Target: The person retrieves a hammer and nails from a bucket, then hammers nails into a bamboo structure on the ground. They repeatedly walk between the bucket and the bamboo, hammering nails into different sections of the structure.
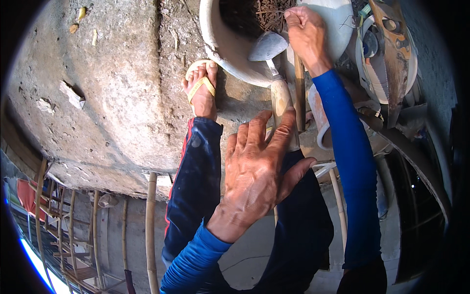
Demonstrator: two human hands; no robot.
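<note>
My left hand (257, 159) is in the middle with its fingers stretched out and the thumb apart. Its index finger overlaps the wooden handle of a trowel (280, 98); whether they touch I cannot tell. The trowel's grey blade points up over the rim of a pale round tub (240, 68), which has a dark inside. Beyond it, my right hand (308, 36) is closed, its fingers curled near the edge of a pale, rounded surface (338, 29). What these fingers hold, if anything, is hidden. Brown, twig-like scraps (271, 19) lie beside this hand.
A wooden stick (299, 98) stands below my right hand. At the right, a white bucket (413, 59) holds a rusty saw (395, 68) and other tools. A pale cylindrical container (323, 122) lies near my right forearm. Bamboo poles (152, 225) rise along the lower left. My sandalled foot (201, 90) rests on rough concrete.
</note>
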